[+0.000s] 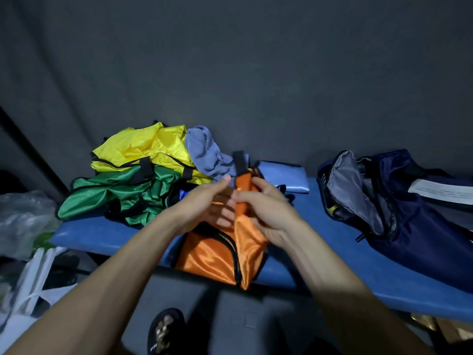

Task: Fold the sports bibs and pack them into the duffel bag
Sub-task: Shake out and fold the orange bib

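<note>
Both hands are up on the orange bib (220, 254): right hand (266, 211) curled around its strap, left hand (204, 203) spread loosely beside it, bib hanging off the blue bench (102, 234) edge.

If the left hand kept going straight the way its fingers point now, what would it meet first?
Most likely the orange bib itself: the left hand points up and right toward the raised strap that the right hand pinches. Beyond that lies the grey-blue cloth, though depth is unclear.
</note>
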{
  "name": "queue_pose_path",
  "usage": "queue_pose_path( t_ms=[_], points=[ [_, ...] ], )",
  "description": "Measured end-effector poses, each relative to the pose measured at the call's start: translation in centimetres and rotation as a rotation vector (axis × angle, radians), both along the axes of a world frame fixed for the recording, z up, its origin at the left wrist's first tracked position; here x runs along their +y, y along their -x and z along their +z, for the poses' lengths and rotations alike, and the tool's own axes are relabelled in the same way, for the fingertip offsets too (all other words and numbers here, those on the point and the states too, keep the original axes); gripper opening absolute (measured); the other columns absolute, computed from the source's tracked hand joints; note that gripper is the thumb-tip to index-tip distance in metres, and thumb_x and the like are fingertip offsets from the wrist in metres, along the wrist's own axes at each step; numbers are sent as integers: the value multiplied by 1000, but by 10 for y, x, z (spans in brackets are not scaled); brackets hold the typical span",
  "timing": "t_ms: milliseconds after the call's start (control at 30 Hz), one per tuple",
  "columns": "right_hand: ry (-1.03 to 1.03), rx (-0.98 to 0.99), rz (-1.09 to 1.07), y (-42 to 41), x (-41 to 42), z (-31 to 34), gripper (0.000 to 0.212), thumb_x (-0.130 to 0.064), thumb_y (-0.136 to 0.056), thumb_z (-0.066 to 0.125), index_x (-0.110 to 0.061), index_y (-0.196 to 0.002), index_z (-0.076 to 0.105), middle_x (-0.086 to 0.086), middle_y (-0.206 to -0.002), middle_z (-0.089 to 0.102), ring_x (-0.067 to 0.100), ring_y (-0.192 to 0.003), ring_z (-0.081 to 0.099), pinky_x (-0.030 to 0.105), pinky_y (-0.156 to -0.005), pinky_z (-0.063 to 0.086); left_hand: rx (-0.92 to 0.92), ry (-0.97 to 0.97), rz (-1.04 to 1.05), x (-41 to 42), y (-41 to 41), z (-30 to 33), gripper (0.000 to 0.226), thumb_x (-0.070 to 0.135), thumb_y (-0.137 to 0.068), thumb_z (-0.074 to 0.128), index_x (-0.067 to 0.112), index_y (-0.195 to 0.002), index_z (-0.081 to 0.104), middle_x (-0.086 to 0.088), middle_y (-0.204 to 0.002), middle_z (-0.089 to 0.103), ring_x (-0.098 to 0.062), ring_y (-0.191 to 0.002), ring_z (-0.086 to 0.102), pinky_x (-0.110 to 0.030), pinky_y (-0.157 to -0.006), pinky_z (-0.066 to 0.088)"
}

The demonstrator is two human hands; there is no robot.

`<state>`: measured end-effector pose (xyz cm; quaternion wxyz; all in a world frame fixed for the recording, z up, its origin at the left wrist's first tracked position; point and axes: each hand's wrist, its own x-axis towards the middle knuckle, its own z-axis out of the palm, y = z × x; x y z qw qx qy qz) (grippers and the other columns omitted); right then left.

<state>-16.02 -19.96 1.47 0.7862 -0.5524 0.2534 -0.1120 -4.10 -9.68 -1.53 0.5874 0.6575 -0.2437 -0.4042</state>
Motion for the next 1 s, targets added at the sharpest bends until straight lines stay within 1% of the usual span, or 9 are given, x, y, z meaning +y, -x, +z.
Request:
queue_pose_path(
  t_ms=[67,200,300,367,467,567,700,833,1000],
  points=[
    [45,38,136,-25,18,-13,39,-4,-92,67,-16,-127,55,10,-88,71,18,-67,66,39,-59,59,117,-48,41,8,-9,0,50,57,-101,43,16,-101,70,-5,-76,69,-18,-64,66,-25,-53,53],
    [126,121,291,-38,36,-48,53,-14,-98,63,-16,-147,43,8,-104,65,19,-80,71,36,-66,62,55,-182,146,20,-23,-16,24,31,-103,56,12,-96,69,-2,-67,70,-11,-54,66,-21,-48,48],
    [649,196,280,-20,26,-60,43,-30,-93,69,-19,-134,57,0,-99,65,17,-78,69,45,-71,63,-24,-229,163,22,-29,-26,25,10,-102,55,11,-78,59,0,-54,64,-12,-44,60,-22,-43,45],
    [1023,231,354,2,22,-57,38,-48,-86,73,-24,-114,64,-8,-94,64,13,-82,65,45,-78,58,-42,-247,175,21,-31,-29,22,8,-103,54,10,-83,62,-5,-63,69,-16,-51,64,-27,-50,51],
    [1428,322,523,36,27,-58,46,-65,-80,70,-29,-104,54,-12,-99,51,11,-91,49,36,-73,46,-89,-271,180,21,-30,-33,18,10,-104,53,9,-91,65,-9,-77,74,-23,-66,69,-35,-64,57],
    [1562,349,523,58,34,-66,41,-58,-85,67,-27,-103,48,-9,-104,48,17,-97,46,37,-74,42,-103,-264,194,20,-29,-38,16,11,-105,52,8,-101,67,-12,-88,75,-26,-76,71,-39,-73,59],
    [1674,208,449,71,42,-89,14,-23,-92,58,-20,-97,45,2,-102,53,28,-96,53,38,-69,37,-96,-248,217,22,-26,-40,19,12,-105,52,6,-108,69,-18,-98,76,-32,-84,72,-46,-80,60],
    [1835,73,389,76,46,-104,53,-1,-66,78,-21,-88,35,-1,-77,47,24,-53,52,31,-46,27,-105,-226,228,25,-24,-44,20,13,-106,50,7,-104,70,-21,-99,75,-32,-82,71,-50,-85,59],
    [1958,68,328,83,36,-111,57,-8,-61,84,-22,-89,36,-4,-71,40,22,-41,42,32,-36,26,-193,-209,241,28,-20,-46,13,15,-103,58,15,-96,69,-13,-94,75,-25,-75,72,-41,-75,60]
  ],
)
